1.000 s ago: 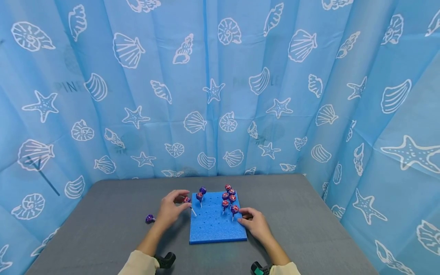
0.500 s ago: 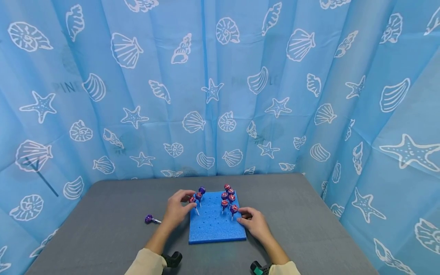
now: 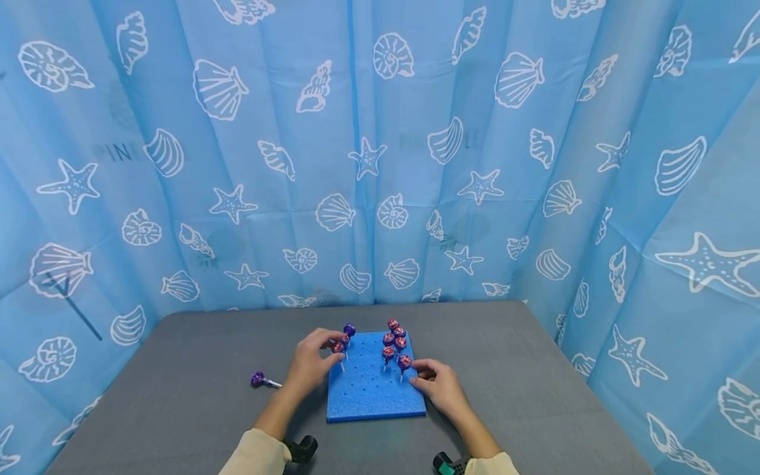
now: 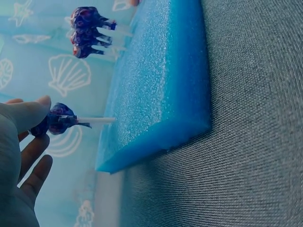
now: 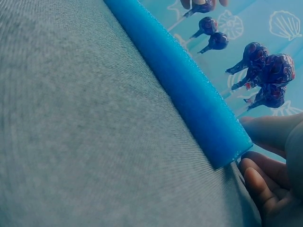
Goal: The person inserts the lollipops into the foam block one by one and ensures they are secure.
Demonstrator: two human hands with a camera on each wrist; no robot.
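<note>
Porous foam board (image 4: 161,80), woven matt tablecloth (image 4: 255,142)

A foam board (image 3: 374,392) is laid flat near the middle of the desk (image 3: 505,389), closer to its front edge. Lollipops (image 3: 396,343) are stood upright in the board's far right part — two more (image 3: 349,329) at its far left corner. One lollipop (image 3: 338,348) is held at the board's left edge by the left hand (image 3: 311,366). The right hand (image 3: 439,386) is rested against the board's right edge. A single lollipop (image 3: 259,379) is left lying on the desk, left of the left hand — well apart from the board.
</note>
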